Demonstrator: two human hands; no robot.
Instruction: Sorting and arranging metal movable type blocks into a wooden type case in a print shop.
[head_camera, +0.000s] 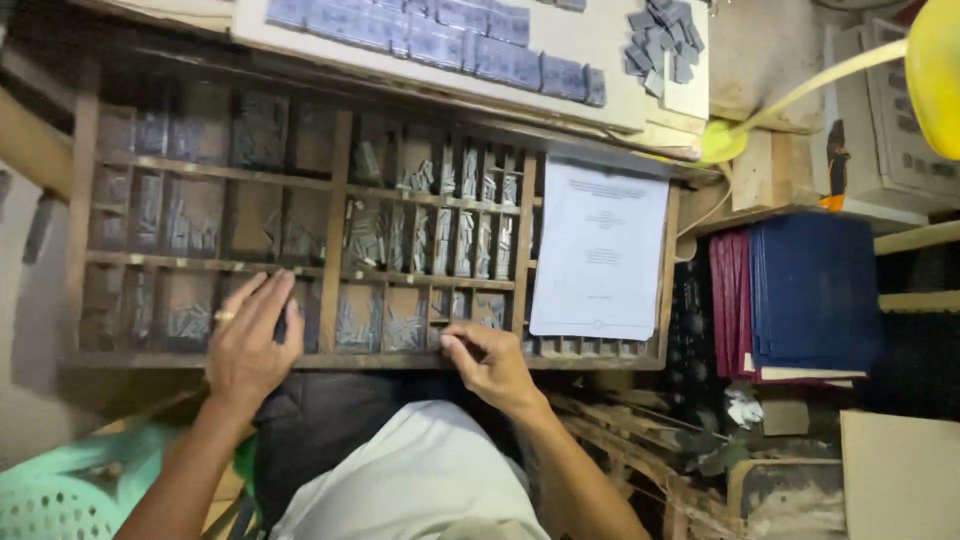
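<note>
A wooden type case (335, 255) with many small compartments of grey metal type pieces lies in front of me. My left hand (250, 340) rests flat on its front edge with the fingers spread over a lower compartment; a ring shows on one finger. My right hand (490, 362) sits at the front rail near the middle, fingers curled and pinched at a small compartment. Whether it holds a type piece is hidden. A white printed sheet (600, 248) lies over the case's right end.
Rows of set metal type (440, 35) lie on a pale board behind the case, with loose pieces (662, 42) to its right. A stack of dark blue and maroon covers (800, 295) sits at the right. A yellow lamp (935, 75) hangs top right.
</note>
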